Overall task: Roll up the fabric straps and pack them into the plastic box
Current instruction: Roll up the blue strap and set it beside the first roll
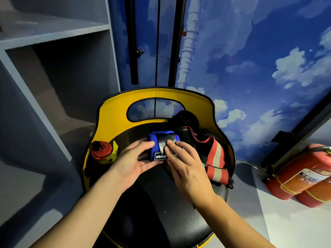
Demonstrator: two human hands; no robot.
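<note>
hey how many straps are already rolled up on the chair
2: a red roll at the seat's left edge, and a blue roll held by both hands mid-seat. More may hide in the loose pile at right.

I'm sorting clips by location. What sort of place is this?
Probably a gym or boxing studio's storage corner: rolled wrist wraps on a yellow-backed chair, grey open shelving, a blue sky mural and fire extinguishers on the floor.
</note>
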